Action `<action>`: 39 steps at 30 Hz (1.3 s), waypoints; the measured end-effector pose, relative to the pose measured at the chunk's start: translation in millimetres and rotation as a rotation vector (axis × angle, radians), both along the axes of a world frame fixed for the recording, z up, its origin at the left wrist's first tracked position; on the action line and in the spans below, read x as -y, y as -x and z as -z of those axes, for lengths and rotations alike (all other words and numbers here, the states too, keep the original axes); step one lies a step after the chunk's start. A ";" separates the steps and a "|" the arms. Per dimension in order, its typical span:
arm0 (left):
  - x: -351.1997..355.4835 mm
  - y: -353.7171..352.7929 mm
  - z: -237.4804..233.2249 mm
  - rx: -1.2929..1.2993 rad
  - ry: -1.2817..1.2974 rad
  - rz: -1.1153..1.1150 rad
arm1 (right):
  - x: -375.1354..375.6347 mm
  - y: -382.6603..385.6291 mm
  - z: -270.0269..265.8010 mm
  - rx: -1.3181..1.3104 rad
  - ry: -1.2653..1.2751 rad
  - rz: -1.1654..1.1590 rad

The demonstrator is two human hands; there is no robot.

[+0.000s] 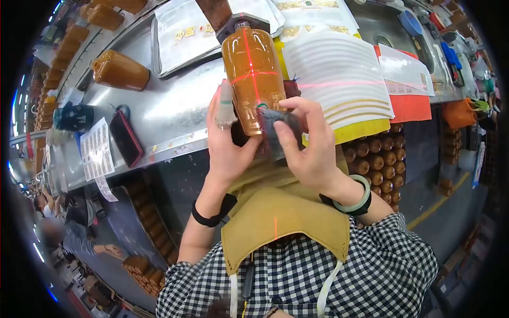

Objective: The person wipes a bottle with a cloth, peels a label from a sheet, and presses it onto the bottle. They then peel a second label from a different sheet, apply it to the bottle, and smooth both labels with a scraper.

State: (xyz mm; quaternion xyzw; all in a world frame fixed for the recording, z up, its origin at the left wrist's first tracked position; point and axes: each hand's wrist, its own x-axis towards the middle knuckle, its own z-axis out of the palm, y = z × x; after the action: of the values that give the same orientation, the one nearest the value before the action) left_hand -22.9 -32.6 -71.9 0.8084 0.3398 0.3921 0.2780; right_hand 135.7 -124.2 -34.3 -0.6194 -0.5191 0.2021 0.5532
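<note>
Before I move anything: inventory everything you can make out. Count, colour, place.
central bottle: 1, amber-brown, at bench front
fixture: 1, dark grey, top centre
brush: 1, pale, against left fingers
pad: 1, dark, blurred, in right fingers
other bottle: 1, brown, bench left
container: 1, dark teal, far left
phone: 1, dark, red-edged, bench left
label sheet: 1, white, beside phone
striped sheets: several, white, bench right
red sheet: at least 1, bench right
tray: 1, metallic, upper left
bowl: 1, blue, upper right
stacked bottles: many, brown, below bench
co-worker: at least 1, grey sleeve, lower left
apron: 1, tan, bottom centre
left fingers, right fingers: one hand each, bare, flanking central bottle
</note>
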 end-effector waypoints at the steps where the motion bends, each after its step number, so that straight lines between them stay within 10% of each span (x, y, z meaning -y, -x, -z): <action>1: 1.2 -0.6 0.2 0.001 -0.001 0.003 | 1.1 -4.5 8.9 0.027 0.018 0.040; 4: 13.2 7.0 10.6 -0.086 -0.500 -0.098 | 13.9 -18.6 14.3 -0.011 0.216 0.142; 31: 9.3 9.0 0.0 -0.184 -0.404 -0.167 | -48.0 -88.4 -22.6 -0.293 0.000 -0.022; 39: 13.9 10.3 -5.0 -0.031 -0.113 -0.148 | -216.3 -140.7 -4.5 0.478 0.026 -0.133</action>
State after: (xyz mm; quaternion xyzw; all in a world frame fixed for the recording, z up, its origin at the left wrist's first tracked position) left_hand -33.2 -46.5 -66.9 0.8015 0.3802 0.4173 0.1971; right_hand 276.4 92.0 -29.8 -0.6212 -0.6721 0.0927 0.3922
